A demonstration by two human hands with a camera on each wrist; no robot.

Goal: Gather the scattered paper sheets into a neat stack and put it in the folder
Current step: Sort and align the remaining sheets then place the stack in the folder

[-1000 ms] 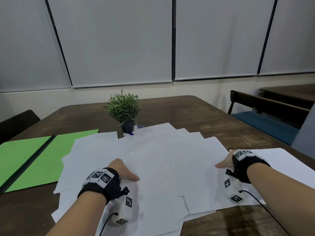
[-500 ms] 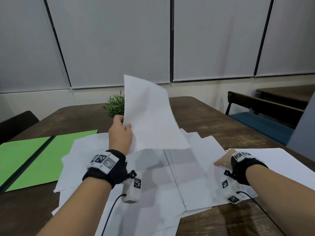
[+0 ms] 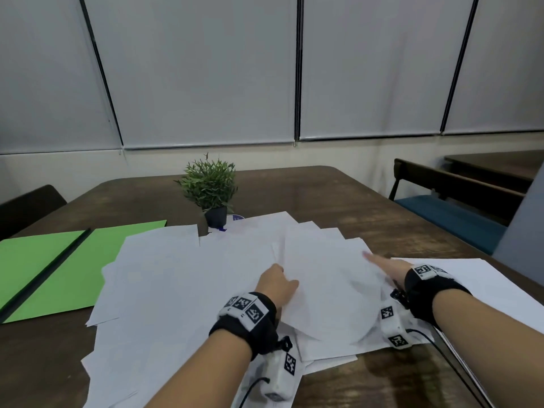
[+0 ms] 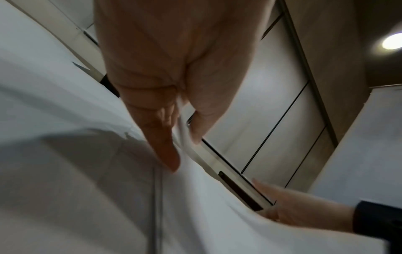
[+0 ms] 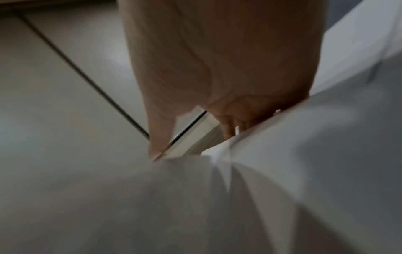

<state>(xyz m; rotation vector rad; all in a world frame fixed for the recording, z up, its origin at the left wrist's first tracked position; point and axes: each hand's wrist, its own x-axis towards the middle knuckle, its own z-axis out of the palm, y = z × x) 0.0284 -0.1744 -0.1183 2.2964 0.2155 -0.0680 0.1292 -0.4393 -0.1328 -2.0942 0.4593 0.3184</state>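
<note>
Several white paper sheets lie spread and overlapping across the brown table. My left hand pinches the left edge of one sheet, which bulges over the pile between my hands. The left wrist view shows thumb and fingers closed on that edge. My right hand lies at the sheet's right side, fingers straight and touching it; the paper hides most of its fingers in the right wrist view. The open green folder lies flat at the left, partly under the sheets.
A small potted plant stands just behind the papers at the middle. One more sheet lies at the right table edge under my right forearm. A blue-seated chair stands to the right, a dark chair to the left.
My left hand lifted one sheet high off the pile, then swung it right and down onto the sheets by my right hand. The right hand stayed in place and stretched its fingers forward.
</note>
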